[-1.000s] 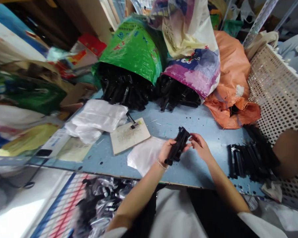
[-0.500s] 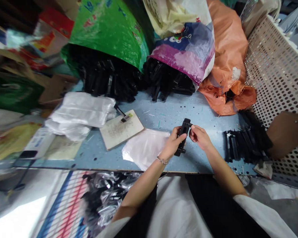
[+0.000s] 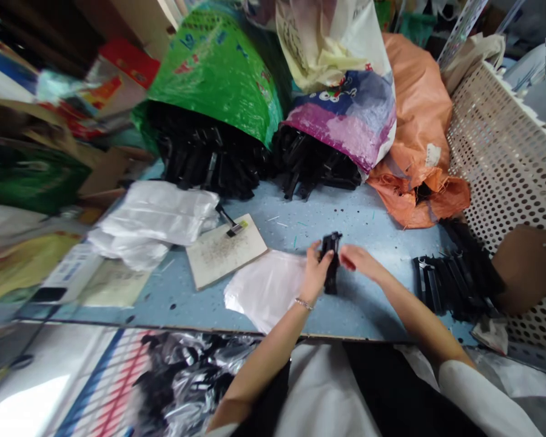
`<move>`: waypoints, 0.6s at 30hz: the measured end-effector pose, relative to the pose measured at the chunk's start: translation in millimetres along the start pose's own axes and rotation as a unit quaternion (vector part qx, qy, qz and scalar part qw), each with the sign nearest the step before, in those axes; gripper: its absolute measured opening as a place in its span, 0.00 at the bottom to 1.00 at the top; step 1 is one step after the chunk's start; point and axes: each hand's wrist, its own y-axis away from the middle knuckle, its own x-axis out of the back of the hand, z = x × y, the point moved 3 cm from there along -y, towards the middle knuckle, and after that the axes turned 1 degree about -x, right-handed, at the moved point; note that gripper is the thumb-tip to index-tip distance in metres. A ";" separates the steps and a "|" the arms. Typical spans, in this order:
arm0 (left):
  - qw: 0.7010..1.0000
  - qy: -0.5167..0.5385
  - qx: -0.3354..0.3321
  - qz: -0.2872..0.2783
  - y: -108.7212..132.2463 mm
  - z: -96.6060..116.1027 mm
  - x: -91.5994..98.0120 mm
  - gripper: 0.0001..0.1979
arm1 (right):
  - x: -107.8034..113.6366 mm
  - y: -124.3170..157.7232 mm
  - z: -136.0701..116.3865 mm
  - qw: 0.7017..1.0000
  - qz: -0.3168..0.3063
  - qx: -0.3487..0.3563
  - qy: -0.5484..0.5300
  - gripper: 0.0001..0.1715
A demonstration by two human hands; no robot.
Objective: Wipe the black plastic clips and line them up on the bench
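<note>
My left hand (image 3: 315,270) grips an oblong black plastic part (image 3: 332,261) just above the blue worktop. The part stands nearly upright in this view, with my thumb across its near face. Close by its right side is my right hand (image 3: 358,261), fingers curled together. Whether a small thing sits between those fingertips is hidden by blur. A stack of thin white plastic bags (image 3: 266,285) lies left of my left hand. Further right, similar black parts (image 3: 450,282) lie in a row on the worktop.
A green sack (image 3: 218,79) and a purple-and-white sack (image 3: 341,121) spill black parts at the back. Left lie a flat board (image 3: 222,258) with a brush (image 3: 234,227) and folded plastic bags (image 3: 164,209). An orange sack (image 3: 418,121) and perforated crate (image 3: 505,139) flank the right.
The black part has turned in my left hand and shows a different side. My right hand has drawn slightly away from its upper end. The camera view has tilted.
</note>
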 end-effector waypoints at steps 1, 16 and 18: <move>0.999 -0.026 0.003 -0.019 3.9 -10.3 -5.9 0.29 | 18.9 -23.5 -7.5 0.997 0.073 0.017 0.036 0.30; 0.978 -0.140 -0.116 -0.105 -14.0 3.4 -5.7 0.17 | 120.0 -71.8 -8.2 0.851 0.394 0.159 0.309 0.17; 0.978 -0.135 -0.119 -0.106 -24.8 8.1 -7.3 0.17 | 111.4 -63.8 -7.0 0.860 0.370 0.167 0.308 0.16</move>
